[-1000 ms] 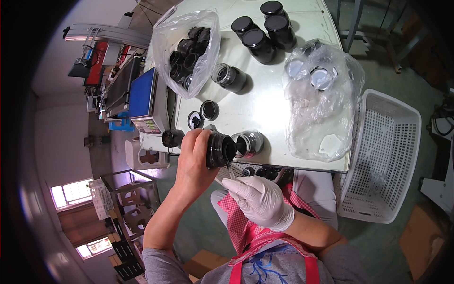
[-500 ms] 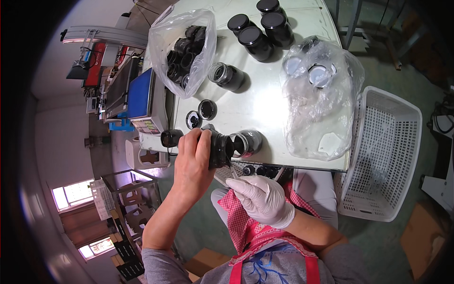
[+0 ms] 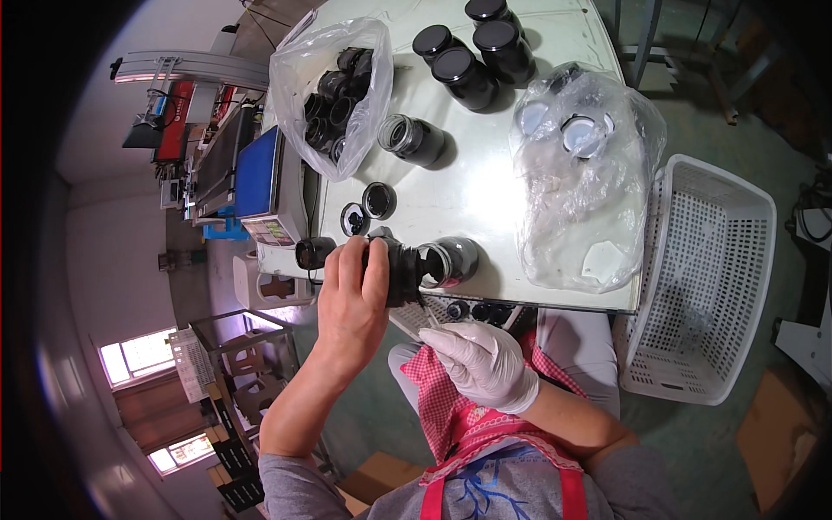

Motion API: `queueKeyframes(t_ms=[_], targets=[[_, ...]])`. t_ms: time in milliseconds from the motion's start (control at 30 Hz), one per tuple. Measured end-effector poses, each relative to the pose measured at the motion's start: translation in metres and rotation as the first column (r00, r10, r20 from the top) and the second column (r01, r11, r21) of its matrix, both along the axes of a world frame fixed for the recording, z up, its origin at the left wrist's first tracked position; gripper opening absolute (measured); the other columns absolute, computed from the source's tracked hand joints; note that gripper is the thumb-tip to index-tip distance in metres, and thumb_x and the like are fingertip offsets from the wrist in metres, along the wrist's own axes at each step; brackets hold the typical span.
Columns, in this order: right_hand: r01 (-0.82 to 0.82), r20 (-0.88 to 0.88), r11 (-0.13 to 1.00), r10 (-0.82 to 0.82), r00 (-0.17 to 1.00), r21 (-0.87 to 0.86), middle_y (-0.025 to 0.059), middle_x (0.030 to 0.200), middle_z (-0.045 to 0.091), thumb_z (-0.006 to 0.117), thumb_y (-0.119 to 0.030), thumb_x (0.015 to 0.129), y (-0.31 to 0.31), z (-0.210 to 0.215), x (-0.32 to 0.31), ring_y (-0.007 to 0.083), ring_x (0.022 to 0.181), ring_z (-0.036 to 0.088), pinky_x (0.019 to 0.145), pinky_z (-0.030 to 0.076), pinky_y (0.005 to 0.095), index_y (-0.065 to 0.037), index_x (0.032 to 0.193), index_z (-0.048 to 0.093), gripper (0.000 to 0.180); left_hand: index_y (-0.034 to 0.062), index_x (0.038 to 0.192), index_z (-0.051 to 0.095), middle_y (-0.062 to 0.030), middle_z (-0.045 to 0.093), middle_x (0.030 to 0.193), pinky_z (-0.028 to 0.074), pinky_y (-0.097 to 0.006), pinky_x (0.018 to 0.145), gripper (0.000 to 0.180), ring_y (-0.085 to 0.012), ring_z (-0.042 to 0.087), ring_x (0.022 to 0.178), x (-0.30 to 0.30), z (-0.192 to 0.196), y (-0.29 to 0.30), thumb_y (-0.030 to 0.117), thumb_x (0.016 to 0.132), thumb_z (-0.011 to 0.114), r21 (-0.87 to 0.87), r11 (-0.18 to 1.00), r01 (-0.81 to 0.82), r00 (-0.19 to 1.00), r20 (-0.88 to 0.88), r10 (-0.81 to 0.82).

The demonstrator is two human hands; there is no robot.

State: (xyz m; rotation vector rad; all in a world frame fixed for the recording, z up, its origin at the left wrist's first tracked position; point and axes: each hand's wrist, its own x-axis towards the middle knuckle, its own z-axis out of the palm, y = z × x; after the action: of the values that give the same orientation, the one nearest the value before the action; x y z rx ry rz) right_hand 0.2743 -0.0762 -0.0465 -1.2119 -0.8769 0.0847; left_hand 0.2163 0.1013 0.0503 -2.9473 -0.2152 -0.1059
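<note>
My bare left hand [image 3: 354, 293] grips a dark jar [image 3: 400, 270] just above the near edge of the pale table [image 3: 485, 186]. My right hand [image 3: 481, 362], in a white glove, sits just below it and pinches a thin pale tool whose tip points up at the jar. An open dark jar [image 3: 451, 260] with a shiny mouth lies right beside the held one. Two loose black lids [image 3: 368, 208] rest on the table just beyond my left hand.
A clear bag of dark jars [image 3: 334, 87] lies at the far left, another jar on its side [image 3: 412, 139] near it, three capped black jars [image 3: 472, 48] at the back. A crumpled clear bag with lids [image 3: 581, 165] is right, a white mesh basket [image 3: 693, 277] beyond it, a blue scale [image 3: 260, 178] left.
Both hands stay almost in place at the table edge. The gloved right hand has shifted slightly up toward the held jar.
</note>
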Motion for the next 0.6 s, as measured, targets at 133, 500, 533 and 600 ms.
queueKeyframes(t_ms=[133, 500, 533, 600], targets=[[-0.078, 0.013, 0.996, 0.078, 0.997, -0.032, 0.0135, 0.113, 0.065, 0.075, -0.001, 0.08, -0.005, -0.006, 0.0, 0.0329, 0.094, 0.068, 0.079, 0.058, 0.0413, -0.009, 0.135, 0.059, 0.058, -0.003, 0.135, 0.049, -0.0236, 0.051, 0.126, 0.051, -0.049, 0.092, 0.082, -0.0438, 0.055, 0.112, 0.0, 0.001, -0.001, -0.013, 0.057, 0.073, 0.024, 1.0, 0.013, 1.0, -0.009, -0.013], [-0.093, 0.001, 0.995, 0.093, 0.996, -0.027, 0.0134, 0.112, 0.065, 0.074, 0.001, 0.079, -0.01, -0.012, 0.001, 0.0329, 0.095, 0.068, 0.079, 0.058, 0.0411, -0.009, 0.136, 0.058, 0.059, -0.0021, 0.137, 0.048, -0.0233, 0.05, 0.128, 0.051, -0.049, 0.092, 0.084, -0.0438, 0.055, 0.113, 0.005, 0.005, -0.008, -0.014, 0.057, 0.073, 0.071, 0.997, 0.012, 0.999, -0.036, -0.009], [-0.098, -0.003, 0.995, 0.098, 0.995, -0.019, 0.0135, 0.112, 0.065, 0.073, 0.002, 0.079, -0.01, -0.012, 0.001, 0.0329, 0.095, 0.068, 0.079, 0.058, 0.0411, -0.008, 0.136, 0.058, 0.06, -0.0017, 0.137, 0.048, -0.023, 0.05, 0.128, 0.052, -0.049, 0.092, 0.084, -0.0436, 0.055, 0.113, 0.006, 0.006, -0.008, -0.013, 0.057, 0.073, 0.071, 0.997, 0.006, 0.999, -0.042, -0.003], [-0.088, -0.001, 0.996, 0.088, 0.996, -0.016, 0.0136, 0.112, 0.065, 0.073, 0.002, 0.079, -0.011, -0.011, 0.002, 0.0329, 0.095, 0.068, 0.079, 0.058, 0.0411, -0.008, 0.136, 0.058, 0.06, -0.0027, 0.135, 0.05, -0.0238, 0.052, 0.126, 0.052, -0.048, 0.089, 0.07, -0.0427, 0.056, 0.109, 0.009, 0.008, -0.01, -0.01, 0.067, 0.069, 0.087, 0.996, 0.023, 0.999, -0.037, -0.02]])
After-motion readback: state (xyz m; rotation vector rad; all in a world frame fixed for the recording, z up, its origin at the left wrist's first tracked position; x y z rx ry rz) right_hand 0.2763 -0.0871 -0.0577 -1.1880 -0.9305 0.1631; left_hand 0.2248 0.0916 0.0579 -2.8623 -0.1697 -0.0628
